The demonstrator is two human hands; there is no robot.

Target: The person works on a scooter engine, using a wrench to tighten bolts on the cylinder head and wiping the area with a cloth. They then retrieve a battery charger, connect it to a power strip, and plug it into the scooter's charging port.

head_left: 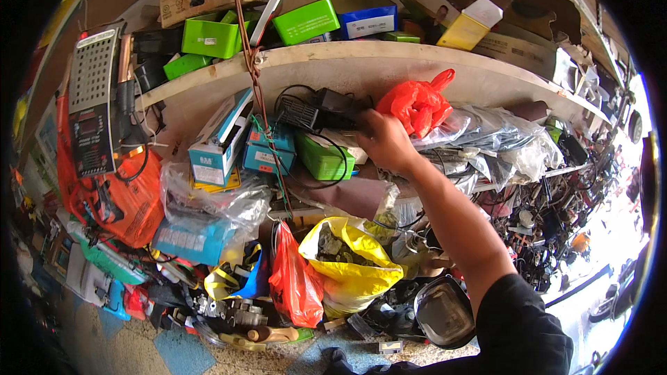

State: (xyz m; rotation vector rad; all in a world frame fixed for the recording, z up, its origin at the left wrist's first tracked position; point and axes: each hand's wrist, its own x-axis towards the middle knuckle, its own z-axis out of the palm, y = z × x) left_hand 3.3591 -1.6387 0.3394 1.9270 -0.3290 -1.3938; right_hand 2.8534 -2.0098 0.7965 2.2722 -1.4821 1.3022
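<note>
My right arm reaches up from the lower right to the middle shelf. My right hand [386, 142] is closed at the end of a black corded device [326, 107] that looks like a power adapter with a ribbed, vented housing. My fingertips are partly hidden behind the back of the hand. The device's black cable loops down over a green box [323, 157] just below. Right beside the hand, a knotted red plastic bag [415, 105] sits on the shelf. Two teal-and-white boxes [217, 149] stand to the left. My left hand is out of view.
Green metal boxes [306, 22] and cartons line the upper shelf [333, 55]. A rusty hanging cord [251, 62] crosses in front of both shelves. Below hang a red bag [295, 281] and an open yellow sack [351, 278]. Plastic-wrapped parts [486, 135] pile up at right.
</note>
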